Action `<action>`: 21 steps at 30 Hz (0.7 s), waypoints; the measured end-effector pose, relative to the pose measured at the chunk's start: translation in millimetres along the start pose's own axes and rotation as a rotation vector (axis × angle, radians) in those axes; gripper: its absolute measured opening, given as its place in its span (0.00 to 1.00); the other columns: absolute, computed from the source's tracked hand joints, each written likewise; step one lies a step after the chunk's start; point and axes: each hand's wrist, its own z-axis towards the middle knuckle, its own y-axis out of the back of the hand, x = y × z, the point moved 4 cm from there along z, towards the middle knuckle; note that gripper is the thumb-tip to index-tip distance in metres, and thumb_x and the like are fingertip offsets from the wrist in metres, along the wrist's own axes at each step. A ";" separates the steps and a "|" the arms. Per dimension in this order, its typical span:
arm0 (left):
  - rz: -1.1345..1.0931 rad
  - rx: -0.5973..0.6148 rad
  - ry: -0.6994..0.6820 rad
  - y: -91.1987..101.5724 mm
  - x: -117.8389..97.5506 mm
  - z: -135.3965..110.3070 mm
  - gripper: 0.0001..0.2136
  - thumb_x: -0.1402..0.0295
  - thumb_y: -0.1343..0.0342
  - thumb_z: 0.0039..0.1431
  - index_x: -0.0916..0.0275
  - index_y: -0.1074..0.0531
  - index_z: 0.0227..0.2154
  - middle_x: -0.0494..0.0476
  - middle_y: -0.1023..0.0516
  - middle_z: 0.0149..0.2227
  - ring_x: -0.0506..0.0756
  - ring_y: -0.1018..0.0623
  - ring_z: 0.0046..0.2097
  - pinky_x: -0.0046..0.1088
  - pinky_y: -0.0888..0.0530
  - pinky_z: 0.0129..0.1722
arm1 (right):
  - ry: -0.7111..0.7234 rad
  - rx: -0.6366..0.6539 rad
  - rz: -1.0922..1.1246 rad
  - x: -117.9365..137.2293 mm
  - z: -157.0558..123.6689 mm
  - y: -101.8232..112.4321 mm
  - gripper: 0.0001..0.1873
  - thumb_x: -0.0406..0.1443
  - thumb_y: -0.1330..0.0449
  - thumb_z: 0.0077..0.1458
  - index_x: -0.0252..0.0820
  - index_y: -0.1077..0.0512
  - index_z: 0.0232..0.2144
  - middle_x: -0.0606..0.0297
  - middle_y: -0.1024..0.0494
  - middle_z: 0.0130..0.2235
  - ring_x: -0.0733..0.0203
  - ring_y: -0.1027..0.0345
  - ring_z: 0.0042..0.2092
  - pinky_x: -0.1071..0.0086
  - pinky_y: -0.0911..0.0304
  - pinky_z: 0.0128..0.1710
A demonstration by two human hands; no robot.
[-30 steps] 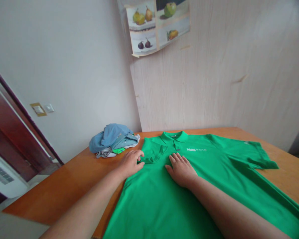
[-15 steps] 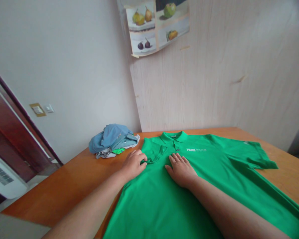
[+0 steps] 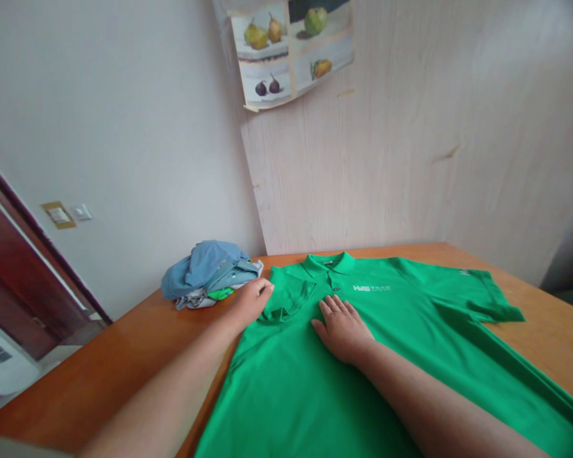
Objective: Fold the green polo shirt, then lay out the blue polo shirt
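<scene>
- Lying spread front side up on the smooth orange-brown wooden counter (image 3: 138,343), the bright green short-sleeved cloth polo shirt (image 3: 305,388) has its body nearest and its collar farthest; its lower part runs out of view at the bottom.
- On the shirt's chest, just below its button opening, the bare right hand (image 3: 346,329) rests palm down; its grip is apart, fingers stretched out side by side and thumb held away from them, with nothing clamped.
- At the shirt's left edge, as the camera sees it, is the bare left hand (image 3: 254,299), fingers curled and grip drawn almost together; whether any cloth is clamped there, I cannot tell.
- On the shirt's upper left part, the rumpled green folded-in sleeve (image 3: 291,300) lies over the body, its cuff edge toward the chest.
- Out from the shirt's right side reaches the flat green outstretched sleeve (image 3: 477,292).
- Across the shirt's chest runs pale printed lettering (image 3: 363,288), and at its far end stands the green folded collar (image 3: 342,263).
- Left of the shirt's far shoulder sits a crumpled heap of blue, grey and green clothes (image 3: 207,270).
- Behind the shirt rises a pale wood-grain panel (image 3: 363,178); high above the collar hangs a white paper sheet of four fruit pictures (image 3: 291,54).
- Far left of the shirt shows a dark red wooden door (image 3: 9,273).
</scene>
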 end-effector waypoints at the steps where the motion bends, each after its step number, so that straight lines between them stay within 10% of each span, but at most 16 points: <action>1: 0.011 -0.019 0.016 -1.3 5.4 9.6 0.16 0.59 0.55 0.67 0.60 0.25 0.33 0.55 0.20 0.34 0.56 0.22 0.38 0.30 0.29 0.39 | -0.001 0.004 0.000 0.0 -0.3 0.1 0.38 0.51 0.57 0.66 0.31 0.45 0.69 0.49 0.48 0.71 0.44 0.62 0.72 0.49 0.64 0.69; 15: 0.174 0.412 0.073 -71.0 14.9 6.1 0.34 0.46 0.52 0.63 0.64 0.37 0.64 0.68 0.45 0.70 0.65 0.46 0.71 0.45 0.47 0.67 | -0.006 0.003 0.007 3.3 -3.0 4.9 0.38 0.51 0.58 0.66 0.31 0.44 0.68 0.49 0.48 0.71 0.44 0.61 0.72 0.49 0.64 0.69; 21: 0.192 0.279 0.055 -63.4 16.4 46.8 0.23 0.58 0.60 0.70 0.64 0.30 0.56 0.67 0.31 0.63 0.60 0.34 0.65 0.39 0.40 0.65 | -0.002 0.002 0.030 3.5 -3.2 4.1 0.38 0.51 0.58 0.66 0.32 0.45 0.69 0.49 0.49 0.71 0.44 0.62 0.72 0.48 0.64 0.69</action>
